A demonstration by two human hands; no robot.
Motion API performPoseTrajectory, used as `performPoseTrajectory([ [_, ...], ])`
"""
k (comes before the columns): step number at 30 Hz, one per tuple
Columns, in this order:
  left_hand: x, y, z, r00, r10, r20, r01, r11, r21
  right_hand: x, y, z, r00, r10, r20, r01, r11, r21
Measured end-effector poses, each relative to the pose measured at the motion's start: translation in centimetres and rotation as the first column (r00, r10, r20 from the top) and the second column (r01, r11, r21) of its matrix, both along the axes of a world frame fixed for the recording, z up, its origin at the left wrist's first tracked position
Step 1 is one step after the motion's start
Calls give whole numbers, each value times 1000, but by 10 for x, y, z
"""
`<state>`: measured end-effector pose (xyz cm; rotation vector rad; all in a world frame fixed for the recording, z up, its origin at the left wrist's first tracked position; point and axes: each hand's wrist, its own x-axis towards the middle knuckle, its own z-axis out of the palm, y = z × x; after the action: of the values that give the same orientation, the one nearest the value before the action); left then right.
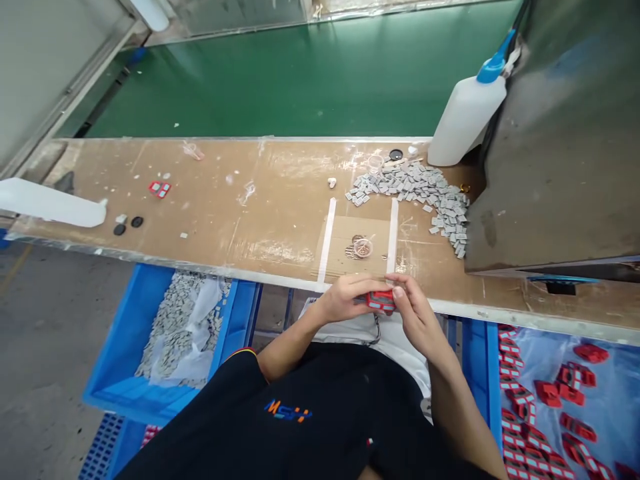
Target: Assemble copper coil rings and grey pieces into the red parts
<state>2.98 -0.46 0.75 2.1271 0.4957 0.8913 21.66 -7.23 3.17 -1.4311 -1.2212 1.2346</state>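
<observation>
Can make out just one sign: a small blue-and-orange printed logo (288, 410) across the front of the black short-sleeved fabric shirt (325, 383). Shows, toward the left, letter shapes like M and S, as seen from above; blurs too much further along to read with certainty.

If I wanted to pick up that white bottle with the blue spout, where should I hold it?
Probably around the middle of the bottle, coming from the left: the metal box crowds its right, and grey pieces lie just in front of its base. The narrow spout looks a poor hold.
</observation>
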Motion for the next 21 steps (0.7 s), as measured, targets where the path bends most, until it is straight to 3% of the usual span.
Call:
performPoseTrajectory([
  [5, -19, 5, -5, 981, 180, -69, -190, 963, -193, -3, 57, -12, 993, -55, 109, 39, 989, 143],
  [9, -16, 9, -2, 975, 215, -51, -220, 932, -287, -6, 96, -12, 990, -2, 140, -31, 971, 238],
  [15, -13, 10, -2, 977, 191, -90, -207, 950, -235, -5, 95, -3, 964, -2, 264, -86, 943, 321],
  [21, -14, 11, -5, 977, 199, -81, -213, 945, -249, -10, 89, -13, 996, -65, 69, 47, 968, 246],
])
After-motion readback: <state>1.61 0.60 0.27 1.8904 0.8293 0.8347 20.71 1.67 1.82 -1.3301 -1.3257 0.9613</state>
